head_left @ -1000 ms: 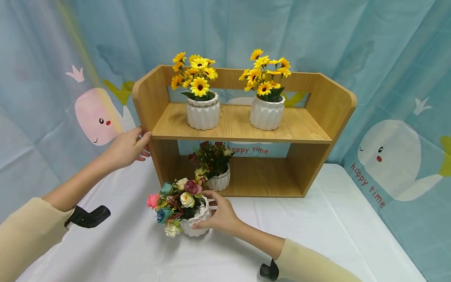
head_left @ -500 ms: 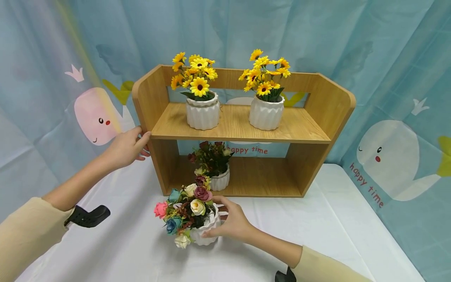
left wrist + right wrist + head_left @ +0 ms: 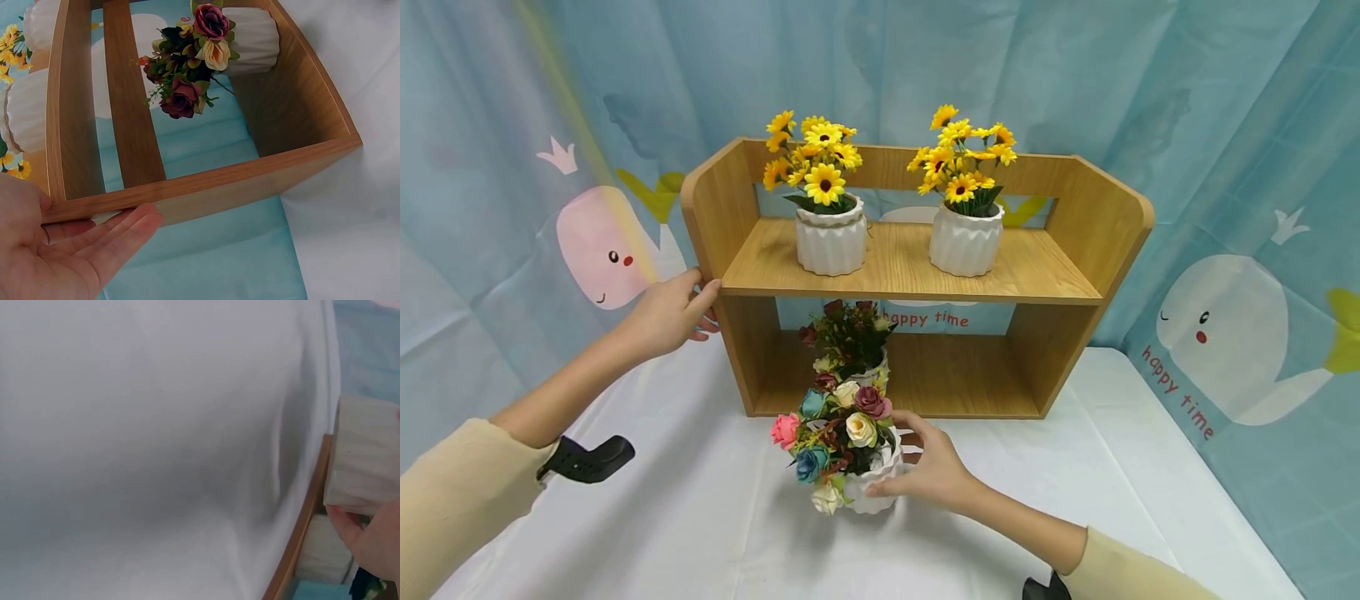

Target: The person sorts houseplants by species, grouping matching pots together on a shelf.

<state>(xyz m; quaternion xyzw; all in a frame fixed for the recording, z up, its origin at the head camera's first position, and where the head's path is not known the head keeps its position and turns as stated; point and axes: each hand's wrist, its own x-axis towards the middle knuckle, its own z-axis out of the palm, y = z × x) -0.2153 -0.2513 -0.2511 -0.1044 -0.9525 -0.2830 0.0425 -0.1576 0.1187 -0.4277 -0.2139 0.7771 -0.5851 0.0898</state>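
Note:
My right hand (image 3: 928,467) grips a white ribbed flower pot (image 3: 872,487) from its right side, thumb in front and fingers behind. Its mixed roses (image 3: 831,425) in pink, blue, cream and mauve lean left. The pot is in front of the wooden shelf (image 3: 955,292), its shadow falling on the white cloth. In the right wrist view the pot (image 3: 365,456) shows its side, with my right hand (image 3: 375,540) at the picture's edge. My left hand (image 3: 673,312) holds the shelf's left side panel, thumb at the front edge. In the left wrist view its fingers (image 3: 125,240) lie along the panel's outer face.
Two white pots of yellow flowers, a left one (image 3: 831,242) and a right one (image 3: 966,242), stand on the upper board. A dark red rose pot (image 3: 850,342) stands at the lower left, partly hidden by the held flowers. A patterned blue curtain (image 3: 880,67) hangs behind.
My right hand has carried the mixed-rose pot rightward along the front of the shelf, and the flowers now cover part of the dark red rose pot. My left hand stays put.

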